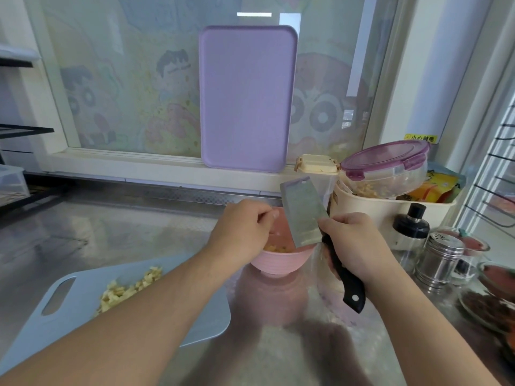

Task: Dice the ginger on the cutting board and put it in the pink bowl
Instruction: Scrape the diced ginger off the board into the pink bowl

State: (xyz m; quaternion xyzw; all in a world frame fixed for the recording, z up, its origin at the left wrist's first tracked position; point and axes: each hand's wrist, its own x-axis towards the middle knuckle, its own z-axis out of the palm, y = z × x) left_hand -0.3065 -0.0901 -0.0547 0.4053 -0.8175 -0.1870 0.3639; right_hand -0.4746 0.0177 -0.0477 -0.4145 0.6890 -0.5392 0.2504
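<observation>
Both my forearms fill the bottom of the view, reaching over the grey cutting board [69, 302], where a good pile of diced ginger [125, 288] is left. Some dice already sit in the pink bowl [278, 260] just past the board. My right hand [359, 246] grips the cleaver [303, 213] by its black handle, blade tilted over the bowl with bits stuck on it. My left hand [245, 229] hovers above the bowl, fingers curled; can't tell if it's pinching anything. Risk as I see it: wiping the blade with bare fingers near the edge, or flicking dice onto the steel counter [111, 224]. Spice shaker [440, 260] is close to my right elbow too.
</observation>
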